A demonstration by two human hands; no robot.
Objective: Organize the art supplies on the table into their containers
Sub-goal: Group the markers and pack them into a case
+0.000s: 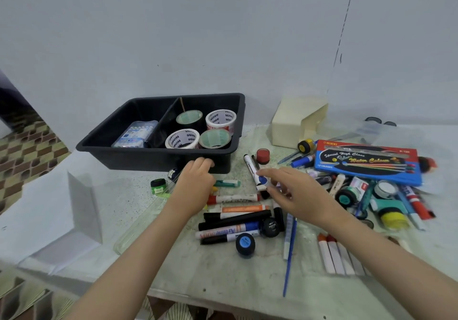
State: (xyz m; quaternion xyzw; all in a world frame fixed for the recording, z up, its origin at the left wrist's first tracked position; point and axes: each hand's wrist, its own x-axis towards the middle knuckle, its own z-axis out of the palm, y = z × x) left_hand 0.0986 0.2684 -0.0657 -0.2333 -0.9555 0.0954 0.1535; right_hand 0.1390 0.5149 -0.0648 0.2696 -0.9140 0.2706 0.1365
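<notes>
A black two-compartment bin [148,156] stands at the back left of the table. Its right half holds several tape rolls [220,119]; its left half holds a clear box of chalks [135,135]. My left hand [195,183] lies just in front of the bin with fingers curled near its front wall; whether it holds anything cannot be told. My right hand [292,191] reaches over a pile of markers [235,218], fingertips at a white marker with a blue band [262,181]. Its grip is blurred.
A blue watercolour box [366,161] lies on the right above a heap of paint pots, pens and glue [386,200]. A cream holder [297,124] stands behind. Clear containers [81,210] sit at the left. A blue brush [290,257] and white sticks [334,255] lie near the front edge.
</notes>
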